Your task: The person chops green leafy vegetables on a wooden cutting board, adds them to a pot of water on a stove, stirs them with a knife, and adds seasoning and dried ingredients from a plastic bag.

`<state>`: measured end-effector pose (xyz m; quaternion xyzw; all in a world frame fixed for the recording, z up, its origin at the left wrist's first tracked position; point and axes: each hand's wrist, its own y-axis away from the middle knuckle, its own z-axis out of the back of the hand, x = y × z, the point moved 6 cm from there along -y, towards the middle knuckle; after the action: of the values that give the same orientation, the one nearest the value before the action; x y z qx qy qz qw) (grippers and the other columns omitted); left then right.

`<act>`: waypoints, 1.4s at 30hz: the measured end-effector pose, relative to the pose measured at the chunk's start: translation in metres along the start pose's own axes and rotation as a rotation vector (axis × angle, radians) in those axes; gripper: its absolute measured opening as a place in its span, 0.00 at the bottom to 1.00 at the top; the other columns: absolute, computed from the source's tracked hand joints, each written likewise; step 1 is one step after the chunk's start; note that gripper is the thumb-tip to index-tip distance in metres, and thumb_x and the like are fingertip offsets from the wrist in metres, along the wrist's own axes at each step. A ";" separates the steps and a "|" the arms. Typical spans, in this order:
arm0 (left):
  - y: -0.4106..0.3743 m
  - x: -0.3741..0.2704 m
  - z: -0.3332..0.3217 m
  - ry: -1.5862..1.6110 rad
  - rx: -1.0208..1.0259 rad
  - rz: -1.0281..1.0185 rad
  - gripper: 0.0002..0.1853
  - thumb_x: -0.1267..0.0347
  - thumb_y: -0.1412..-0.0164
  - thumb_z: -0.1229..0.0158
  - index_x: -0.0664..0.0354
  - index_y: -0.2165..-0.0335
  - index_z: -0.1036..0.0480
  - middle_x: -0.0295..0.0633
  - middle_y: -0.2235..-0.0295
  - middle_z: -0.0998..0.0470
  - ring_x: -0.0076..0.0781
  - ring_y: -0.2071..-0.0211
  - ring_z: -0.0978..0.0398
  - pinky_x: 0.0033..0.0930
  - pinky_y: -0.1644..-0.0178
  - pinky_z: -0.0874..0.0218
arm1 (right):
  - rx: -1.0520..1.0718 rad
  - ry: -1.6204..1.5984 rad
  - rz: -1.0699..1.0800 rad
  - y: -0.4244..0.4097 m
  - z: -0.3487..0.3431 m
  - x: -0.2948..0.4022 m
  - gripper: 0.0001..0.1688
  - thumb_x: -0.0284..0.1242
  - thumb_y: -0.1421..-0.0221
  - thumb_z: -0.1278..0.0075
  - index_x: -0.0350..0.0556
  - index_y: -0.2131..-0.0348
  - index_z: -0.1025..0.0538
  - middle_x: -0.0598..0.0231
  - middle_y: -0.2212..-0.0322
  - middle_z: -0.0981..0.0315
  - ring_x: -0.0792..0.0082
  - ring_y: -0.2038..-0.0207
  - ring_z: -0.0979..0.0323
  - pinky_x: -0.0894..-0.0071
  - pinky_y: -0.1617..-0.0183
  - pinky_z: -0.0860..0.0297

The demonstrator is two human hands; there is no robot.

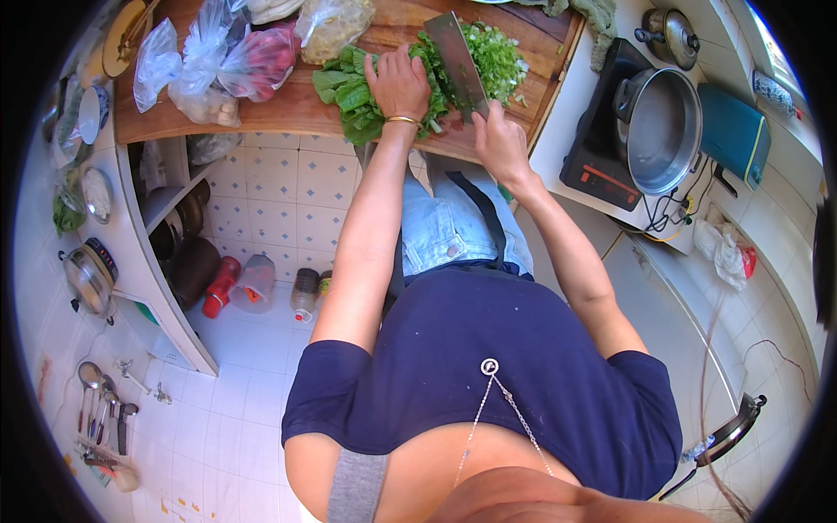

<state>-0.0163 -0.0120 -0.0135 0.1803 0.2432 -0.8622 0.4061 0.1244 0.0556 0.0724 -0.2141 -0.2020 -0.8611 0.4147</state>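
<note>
My left hand (400, 84) presses down on a bunch of leafy greens (351, 85) near the front edge of a wooden board (288, 114). In my right hand (500, 140) is the handle of a cleaver (456, 62), mostly hidden by my fingers. Its broad blade stands between the bunch and a heap of chopped greens (494, 59) on the right. Whether the edge touches the board cannot be seen. Some cut stems lie by the blade's lower end.
Tied plastic bags of food (258, 62) rest at the board's left. Right of the board, a steel pot (664, 131) sits on a black induction cooker (605, 131), with a lidded pot (668, 39) behind. Bottles (305, 294) stand on the floor below.
</note>
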 end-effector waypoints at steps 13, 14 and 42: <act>0.011 -0.002 0.001 0.098 -0.146 -0.061 0.07 0.69 0.48 0.52 0.62 0.72 0.35 0.45 0.66 0.31 0.44 0.61 0.35 0.48 0.48 0.51 | 0.219 0.151 -0.026 -0.022 -0.009 0.024 0.11 0.28 0.47 0.58 0.35 0.72 0.38 0.42 0.87 0.33 0.41 0.80 0.32 0.47 0.76 0.35; 0.011 -0.003 0.001 0.095 -0.156 -0.056 0.06 0.69 0.48 0.51 0.61 0.72 0.35 0.45 0.66 0.31 0.44 0.61 0.35 0.48 0.49 0.51 | 0.236 0.177 -0.026 -0.021 -0.009 0.026 0.11 0.28 0.47 0.59 0.34 0.72 0.39 0.42 0.87 0.33 0.41 0.80 0.31 0.47 0.76 0.35; 0.004 0.006 -0.013 0.140 -0.041 0.017 0.11 0.72 0.53 0.48 0.57 0.67 0.37 0.40 0.66 0.30 0.38 0.61 0.34 0.44 0.51 0.52 | 0.154 0.157 0.010 -0.042 -0.007 0.015 0.11 0.28 0.47 0.58 0.37 0.75 0.38 0.46 0.90 0.34 0.45 0.84 0.32 0.50 0.80 0.35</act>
<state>-0.0154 -0.0102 -0.0283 0.2338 0.2871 -0.8389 0.3991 0.0806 0.0672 0.0676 -0.1148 -0.2333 -0.8550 0.4488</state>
